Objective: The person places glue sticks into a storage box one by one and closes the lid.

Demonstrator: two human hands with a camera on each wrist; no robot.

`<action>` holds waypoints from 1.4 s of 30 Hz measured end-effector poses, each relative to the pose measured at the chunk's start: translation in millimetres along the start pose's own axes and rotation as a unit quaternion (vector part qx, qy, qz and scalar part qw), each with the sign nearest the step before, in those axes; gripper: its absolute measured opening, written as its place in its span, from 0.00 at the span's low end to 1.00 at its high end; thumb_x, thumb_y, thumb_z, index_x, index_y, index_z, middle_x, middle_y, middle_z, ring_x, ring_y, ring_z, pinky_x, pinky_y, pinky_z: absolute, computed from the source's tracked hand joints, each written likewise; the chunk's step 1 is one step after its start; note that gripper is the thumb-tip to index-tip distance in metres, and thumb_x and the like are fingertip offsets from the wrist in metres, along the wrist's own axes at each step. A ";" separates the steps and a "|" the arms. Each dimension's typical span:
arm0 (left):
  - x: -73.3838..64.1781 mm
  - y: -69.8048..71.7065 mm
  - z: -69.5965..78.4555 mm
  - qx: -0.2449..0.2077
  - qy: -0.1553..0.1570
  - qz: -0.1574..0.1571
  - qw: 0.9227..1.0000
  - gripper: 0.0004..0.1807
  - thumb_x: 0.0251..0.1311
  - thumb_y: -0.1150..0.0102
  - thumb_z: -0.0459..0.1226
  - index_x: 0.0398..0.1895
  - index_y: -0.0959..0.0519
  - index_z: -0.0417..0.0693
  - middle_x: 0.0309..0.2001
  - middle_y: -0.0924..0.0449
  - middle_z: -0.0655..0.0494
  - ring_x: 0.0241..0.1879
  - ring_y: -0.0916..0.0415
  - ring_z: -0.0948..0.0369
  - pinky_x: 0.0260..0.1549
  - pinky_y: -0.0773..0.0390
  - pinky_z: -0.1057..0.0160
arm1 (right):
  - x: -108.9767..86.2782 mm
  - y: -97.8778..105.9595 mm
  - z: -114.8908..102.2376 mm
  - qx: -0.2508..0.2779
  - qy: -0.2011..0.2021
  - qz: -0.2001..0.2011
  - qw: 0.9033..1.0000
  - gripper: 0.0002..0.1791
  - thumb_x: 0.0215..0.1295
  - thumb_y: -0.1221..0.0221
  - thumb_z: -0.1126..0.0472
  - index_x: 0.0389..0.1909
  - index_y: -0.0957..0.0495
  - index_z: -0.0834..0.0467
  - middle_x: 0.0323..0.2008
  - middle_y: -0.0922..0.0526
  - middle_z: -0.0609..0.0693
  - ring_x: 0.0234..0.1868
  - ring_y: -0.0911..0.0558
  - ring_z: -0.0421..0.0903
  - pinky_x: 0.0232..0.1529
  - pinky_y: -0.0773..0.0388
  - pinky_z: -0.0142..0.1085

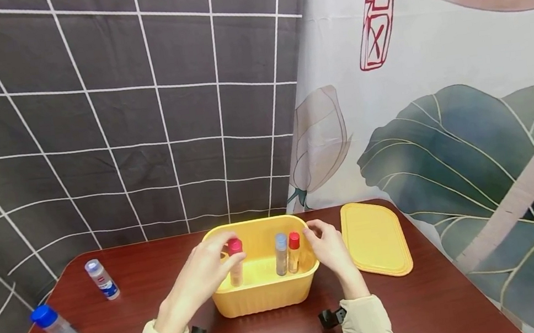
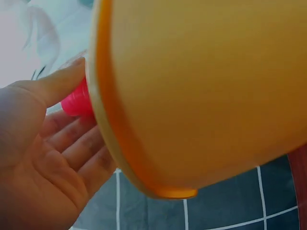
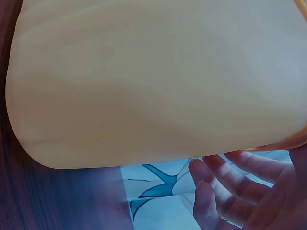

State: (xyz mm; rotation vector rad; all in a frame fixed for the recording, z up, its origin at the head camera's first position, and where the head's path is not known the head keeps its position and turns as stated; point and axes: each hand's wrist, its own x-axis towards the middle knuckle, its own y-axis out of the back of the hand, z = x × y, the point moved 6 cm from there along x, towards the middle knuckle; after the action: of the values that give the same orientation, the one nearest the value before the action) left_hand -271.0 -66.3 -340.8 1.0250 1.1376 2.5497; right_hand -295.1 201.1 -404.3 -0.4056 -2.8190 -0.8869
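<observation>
A yellow plastic basket [image 1: 263, 298] stands on the table. My left hand [image 1: 200, 277] reaches over its left rim, thumb and fingers about the pink-red cap of a small clear bottle [image 1: 236, 277] inside. In the left wrist view that cap [image 2: 76, 101] shows between thumb and fingers, the bottle's body hidden behind the basket wall. At the basket's right end, my right hand [image 1: 329, 247] touches the outside near the rim, fingers loosely bent. Two more small bottles stand inside toward the right: a blue-capped bottle [image 1: 281, 254] and a red-capped bottle [image 1: 294, 253], side by side.
A yellow lid [image 1: 376, 239] lies flat on the table [image 1: 158, 257] right of the basket. At the far left stand a clear bottle with a blue-and-white label [image 1: 103, 280] and a larger blue-capped bottle [image 1: 57, 326]. A dark gridded cloth [image 1: 121, 118] hangs behind.
</observation>
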 end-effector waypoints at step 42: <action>86.3 -83.2 6.5 0.153 -0.033 -0.366 0.918 0.14 0.53 0.27 0.38 0.29 0.27 0.54 0.26 0.27 0.61 0.28 0.30 0.62 0.28 0.28 0.64 | 0.4 1.4 0.6 -0.011 -0.004 -0.001 1.000 0.13 0.70 0.42 0.56 0.48 0.19 0.59 0.30 0.23 0.51 0.31 0.24 0.49 0.31 0.27 0.37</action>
State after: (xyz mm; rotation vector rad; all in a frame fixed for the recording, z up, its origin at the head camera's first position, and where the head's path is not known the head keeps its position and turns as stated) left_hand -341.3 30.3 -351.5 0.5621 1.5626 1.7713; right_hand -295.1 202.6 -404.0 -0.4119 -2.8198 -0.9194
